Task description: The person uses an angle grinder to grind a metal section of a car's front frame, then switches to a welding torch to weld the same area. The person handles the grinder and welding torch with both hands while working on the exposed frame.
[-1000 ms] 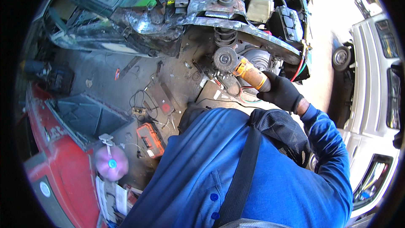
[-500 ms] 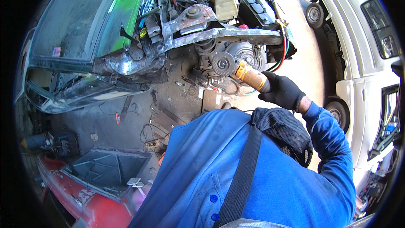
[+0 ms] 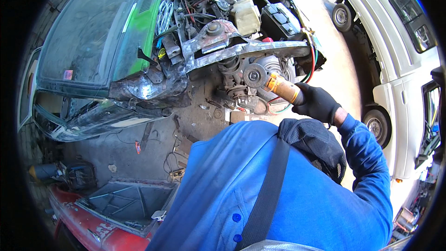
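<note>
My right hand (image 3: pixel 317 105), in a black glove, is closed around the rear of a yellow and grey angle grinder (image 3: pixel 282 88). A round disc (image 3: pixel 255 75) sits at the grinder's front end, pointing left. It is held just below the bare metal front rail (image 3: pixel 251 49) of a car with its bodywork cut open, apart from the rail. Behind the disc, a wheel hub and suspension parts (image 3: pixel 234 83) show under the rail. My left hand is out of sight, and my blue-sleeved torso (image 3: pixel 223 176) fills the lower middle.
The open engine bay holds a black battery (image 3: pixel 281 21) and a cream plastic tank (image 3: pixel 246 17). A white van (image 3: pixel 399 79) stands at the right. A red car panel (image 3: pixel 107 225) lies at the lower left. Cables and metal scraps (image 3: pixel 174 160) litter the floor. Red and green hoses (image 3: pixel 312 65) hang by the rail.
In the picture, the grinder and my right hand have shifted slightly right and down. The view has turned a little, so the car and the red panel sit slightly differently.
</note>
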Tool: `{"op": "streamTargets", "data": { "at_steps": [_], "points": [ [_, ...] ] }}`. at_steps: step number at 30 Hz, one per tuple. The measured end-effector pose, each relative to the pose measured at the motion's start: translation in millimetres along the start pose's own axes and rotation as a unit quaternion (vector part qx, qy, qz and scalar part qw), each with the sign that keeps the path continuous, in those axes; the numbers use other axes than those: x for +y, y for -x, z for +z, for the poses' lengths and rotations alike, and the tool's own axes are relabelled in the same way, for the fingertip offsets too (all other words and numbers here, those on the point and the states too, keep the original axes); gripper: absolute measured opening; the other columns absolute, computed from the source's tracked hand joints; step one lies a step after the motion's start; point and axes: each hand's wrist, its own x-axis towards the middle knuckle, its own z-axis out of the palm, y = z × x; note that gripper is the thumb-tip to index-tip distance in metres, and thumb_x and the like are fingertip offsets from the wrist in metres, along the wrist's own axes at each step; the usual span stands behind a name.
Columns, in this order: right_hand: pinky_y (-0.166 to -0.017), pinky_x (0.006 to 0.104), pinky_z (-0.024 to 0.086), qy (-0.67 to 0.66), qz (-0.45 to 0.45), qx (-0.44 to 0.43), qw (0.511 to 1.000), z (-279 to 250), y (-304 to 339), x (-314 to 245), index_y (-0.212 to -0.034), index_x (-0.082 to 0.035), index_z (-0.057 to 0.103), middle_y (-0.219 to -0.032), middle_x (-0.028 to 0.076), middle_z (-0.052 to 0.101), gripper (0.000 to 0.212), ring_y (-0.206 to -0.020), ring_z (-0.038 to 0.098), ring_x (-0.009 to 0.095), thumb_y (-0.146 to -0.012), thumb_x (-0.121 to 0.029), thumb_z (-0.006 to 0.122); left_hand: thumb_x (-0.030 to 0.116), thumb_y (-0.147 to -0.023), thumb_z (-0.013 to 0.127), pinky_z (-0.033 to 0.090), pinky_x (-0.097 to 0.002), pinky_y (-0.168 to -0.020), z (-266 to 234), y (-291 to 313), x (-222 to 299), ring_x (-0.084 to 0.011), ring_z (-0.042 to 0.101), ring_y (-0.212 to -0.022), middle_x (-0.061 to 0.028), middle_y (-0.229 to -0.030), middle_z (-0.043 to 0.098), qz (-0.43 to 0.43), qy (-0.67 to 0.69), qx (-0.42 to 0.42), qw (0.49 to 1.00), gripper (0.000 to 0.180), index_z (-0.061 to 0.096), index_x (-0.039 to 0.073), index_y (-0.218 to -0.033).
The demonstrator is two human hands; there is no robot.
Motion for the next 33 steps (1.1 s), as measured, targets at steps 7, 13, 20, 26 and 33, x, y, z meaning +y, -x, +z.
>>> {"op": "streamTargets", "data": {
  "at_steps": [7, 13, 20, 26, 33],
  "points": [
    [-0.1, 0.048, 0.061, 0.003, 0.016, -0.038, 0.999, -3.5, -7.3, 1.7, -0.145, -0.007, 0.065, -0.117, 0.023, 0.081, 0.067, -0.11, 0.079, 0.04, -0.087, -0.031, 0.09, 0.015, -0.106, 0.068, 0.056, -0.0347, -0.104, 0.4, -4.3, -4.3, -0.0202, 0.067, -0.13, -0.0108, -0.146, 0.066, -0.003, 0.002, 0.002, 1.0, 0.051, 0.058, 0.003, -0.154],
    [-0.103, 0.0461, 0.06, 0.016, -0.015, -0.028, 0.999, -7.3, -12.3, 3.8, -0.147, -0.003, 0.065, -0.119, 0.022, 0.081, 0.07, -0.111, 0.079, 0.038, -0.086, -0.025, 0.093, 0.015, -0.106, 0.067, 0.056, -0.0346, -0.104, 5.9, -10.2, -5.1, -0.0202, 0.067, -0.129, -0.0104, -0.145, 0.067, -0.006, 0.007, 0.013, 1.0, 0.049, 0.059, 0.003, -0.153],
    [-0.102, 0.0452, 0.06, 0.01, -0.028, -0.038, 0.999, -13.8, -18.2, 16.5, -0.144, -0.004, 0.066, -0.12, 0.02, 0.081, 0.066, -0.112, 0.079, 0.037, -0.086, -0.023, 0.092, 0.015, -0.107, 0.067, 0.056, -0.0344, -0.104, 11.6, -18.8, -2.9, -0.0202, 0.067, -0.129, -0.01, -0.144, 0.067, -0.001, 0.01, 0.016, 1.0, 0.047, 0.06, 0.003, -0.151],
    [-0.1, 0.0468, 0.06, -0.025, -0.022, -0.061, 0.998, -30.1, -12.8, 22.6, -0.141, -0.005, 0.068, -0.117, 0.021, 0.081, 0.064, -0.11, 0.078, 0.04, -0.085, -0.025, 0.091, 0.016, -0.107, 0.067, 0.056, -0.0343, -0.103, 2.1, -39.1, 11.5, -0.0202, 0.067, -0.129, -0.0096, -0.143, 0.068, 0.026, -0.02, -0.025, 0.999, 0.045, 0.061, 0.004, -0.15],
    [-0.101, 0.0456, 0.061, -0.013, 0.055, -0.093, 0.994, -53.4, 14.4, 30.2, -0.141, -0.006, 0.07, -0.116, 0.021, 0.081, 0.065, -0.109, 0.079, 0.037, -0.083, -0.025, 0.091, 0.016, -0.107, 0.067, 0.056, -0.0342, -0.103, 2.1, -74.2, 19.6, -0.0203, 0.068, -0.129, -0.0092, -0.142, 0.068, 0.071, -0.046, -0.064, 0.994, 0.043, 0.063, 0.004, -0.149]
  ]
}}
